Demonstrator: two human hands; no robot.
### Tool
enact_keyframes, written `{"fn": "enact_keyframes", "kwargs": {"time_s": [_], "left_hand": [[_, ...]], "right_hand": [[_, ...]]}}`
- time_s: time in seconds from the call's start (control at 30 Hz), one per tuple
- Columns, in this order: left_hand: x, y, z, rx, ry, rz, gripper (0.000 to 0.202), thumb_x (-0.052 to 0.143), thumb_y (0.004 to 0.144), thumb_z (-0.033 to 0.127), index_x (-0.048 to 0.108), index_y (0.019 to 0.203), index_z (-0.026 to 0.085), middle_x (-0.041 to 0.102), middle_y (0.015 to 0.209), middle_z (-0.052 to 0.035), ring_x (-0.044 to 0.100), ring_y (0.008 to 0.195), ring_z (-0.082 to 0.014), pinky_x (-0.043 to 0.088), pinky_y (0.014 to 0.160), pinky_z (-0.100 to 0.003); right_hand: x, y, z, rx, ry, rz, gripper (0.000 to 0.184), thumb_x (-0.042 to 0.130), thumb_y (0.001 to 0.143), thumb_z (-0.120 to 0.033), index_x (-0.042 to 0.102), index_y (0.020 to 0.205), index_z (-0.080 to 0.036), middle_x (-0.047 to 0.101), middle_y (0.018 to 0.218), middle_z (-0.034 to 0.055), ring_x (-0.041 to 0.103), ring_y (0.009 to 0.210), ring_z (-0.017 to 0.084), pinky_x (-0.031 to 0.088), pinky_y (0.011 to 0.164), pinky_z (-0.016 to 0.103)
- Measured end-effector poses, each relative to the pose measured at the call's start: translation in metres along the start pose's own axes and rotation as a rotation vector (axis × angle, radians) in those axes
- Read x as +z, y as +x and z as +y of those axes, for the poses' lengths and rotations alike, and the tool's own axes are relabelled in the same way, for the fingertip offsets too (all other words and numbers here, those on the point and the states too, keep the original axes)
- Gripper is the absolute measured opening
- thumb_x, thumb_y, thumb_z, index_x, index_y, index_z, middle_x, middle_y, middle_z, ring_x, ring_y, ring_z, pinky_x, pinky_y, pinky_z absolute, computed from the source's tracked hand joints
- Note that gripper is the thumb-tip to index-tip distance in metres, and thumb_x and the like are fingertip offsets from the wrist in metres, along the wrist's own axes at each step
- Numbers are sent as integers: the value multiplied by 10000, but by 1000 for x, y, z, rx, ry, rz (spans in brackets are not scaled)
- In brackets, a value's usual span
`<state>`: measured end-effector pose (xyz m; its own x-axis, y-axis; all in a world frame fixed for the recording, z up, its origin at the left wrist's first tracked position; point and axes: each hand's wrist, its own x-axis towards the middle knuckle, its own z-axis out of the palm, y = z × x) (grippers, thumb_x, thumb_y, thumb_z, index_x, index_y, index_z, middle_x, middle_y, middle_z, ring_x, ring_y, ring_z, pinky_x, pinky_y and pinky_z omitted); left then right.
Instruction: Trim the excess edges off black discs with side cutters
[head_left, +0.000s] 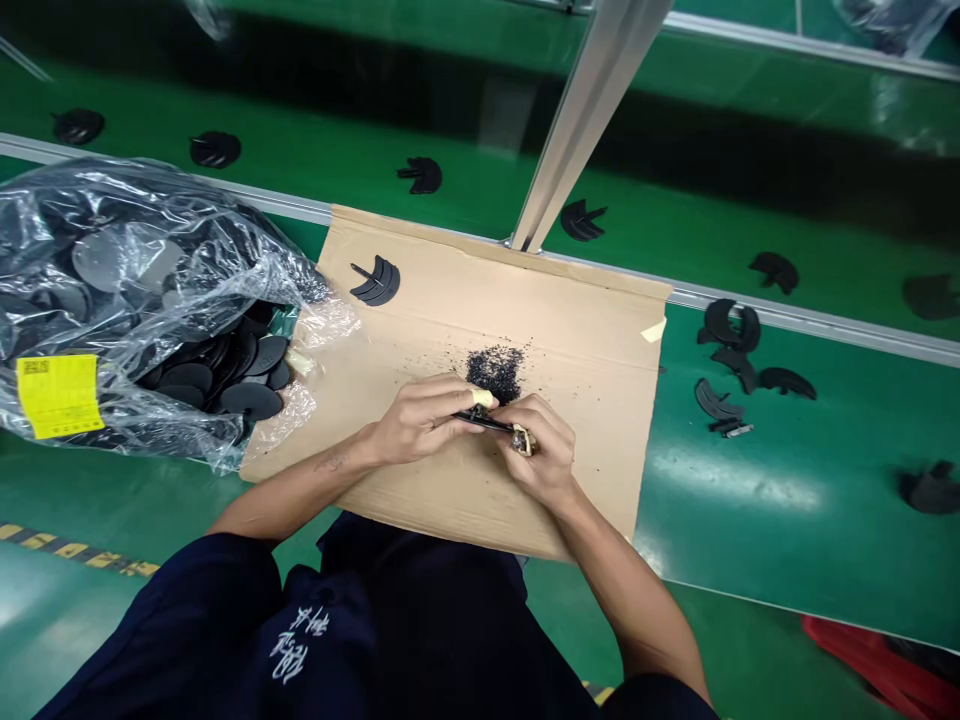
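Observation:
Both my hands meet over a sheet of brown cardboard (pixel 585 330) on the green table. My left hand (pixel 424 418) is closed on a thin black plastic part (pixel 487 420), seen edge-on, with a yellowish cot on one fingertip. My right hand (pixel 541 450) is closed round a small tool with a brass-coloured end (pixel 521 438) that touches the part. Just beyond my fingers lies a small heap of black shavings (pixel 495 368). One black fan-shaped part (pixel 377 281) lies on the cardboard's far left corner.
A clear plastic bag (pixel 120 290) full of black discs, with a yellow label, lies at the left. Several trimmed black pieces (pixel 731 360) lie right of the cardboard, and more black parts ride the green belt (pixel 675 230) beyond a metal rail. A slanted aluminium post (pixel 581 110) rises ahead.

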<state>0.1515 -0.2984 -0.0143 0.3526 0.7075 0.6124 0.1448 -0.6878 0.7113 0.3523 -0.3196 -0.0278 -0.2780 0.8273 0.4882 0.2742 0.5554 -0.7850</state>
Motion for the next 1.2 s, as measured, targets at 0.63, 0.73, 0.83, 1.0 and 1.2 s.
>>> {"fn": "enact_keyframes", "kwargs": {"time_s": [0.63,0.73,0.83,1.0,1.2], "left_hand": [[-4,-4,-3,-238,-45,44,253,756,891,335,751,1074,161,785,909,-79,736,782,-152,599,718,-244],[-5,-4,-5,-158,-43,53,220,773,877,314,760,1032,159,779,909,-85,734,832,-157,605,755,-261],[-5,-5,-7,-120,-22,27,222,773,878,306,758,1050,166,772,930,-93,726,884,-169,608,786,-296],[-6,-6,-7,-101,8,2,195,769,881,304,761,1031,180,773,906,-81,718,877,-176,600,784,-321],[-7,-5,-6,-90,19,9,189,753,895,313,757,1039,191,772,888,-69,710,842,-170,585,752,-319]], "right_hand": [[-28,21,-10,273,57,-36,152,632,947,-373,671,965,-227,714,918,65,661,820,206,532,739,361],[-35,25,-8,191,-183,-115,126,591,962,-305,672,1009,-221,706,923,70,641,842,216,503,766,368],[-34,24,-7,46,-366,-286,171,567,951,-253,672,1077,-202,709,945,88,617,861,235,470,771,381],[-30,23,-8,-33,-483,-349,218,569,938,-230,660,1131,-184,701,953,90,584,869,243,424,743,374],[-32,26,-11,-55,-543,-313,204,553,947,-224,647,1126,-193,685,915,80,552,820,236,397,711,367]]}}
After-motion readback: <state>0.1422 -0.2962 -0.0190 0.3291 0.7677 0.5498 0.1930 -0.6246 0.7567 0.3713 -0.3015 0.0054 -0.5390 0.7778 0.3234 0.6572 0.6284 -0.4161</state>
